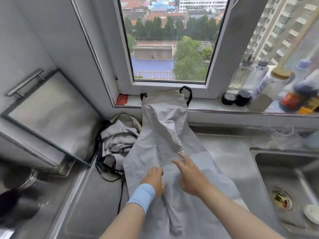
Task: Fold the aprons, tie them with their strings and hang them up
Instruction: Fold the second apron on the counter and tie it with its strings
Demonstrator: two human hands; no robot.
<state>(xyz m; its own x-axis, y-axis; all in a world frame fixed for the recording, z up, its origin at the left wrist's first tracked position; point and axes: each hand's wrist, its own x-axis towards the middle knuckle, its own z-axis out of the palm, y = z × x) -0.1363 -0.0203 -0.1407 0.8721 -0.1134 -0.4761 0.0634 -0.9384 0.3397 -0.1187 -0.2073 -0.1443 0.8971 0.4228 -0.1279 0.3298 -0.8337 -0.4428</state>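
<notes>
While the left hand (153, 178) lies on the grey apron (164, 135) with its fingers bent down into the cloth, its grip is hard to read: I cannot tell whether it pinches a fold or only presses. Just to the right of it, the right hand (189, 176) shows a wide grip, fingers straight and spread, holding nothing, the fingertips (181, 155) touching or just over the fabric. The apron lies lengthwise under both hands on the steel counter (89, 204). Its skirt runs back toward the person, and its bib reaches ahead of the grip up onto the windowsill (207, 105), where the black neck strap (190, 96) rests against the window frame. A long crease runs through the cloth between the two hands. Left of the left grip and a little ahead, a second apron (119, 140) sits crumpled in the corner of the counter, its black strings (113, 163) looped loose beside it. A pale blue wristband (142, 195) wraps the left wrist. Well to the right of the right grip is the sink (259, 163), and bottles (293, 95) stand on the sill ahead of it.
</notes>
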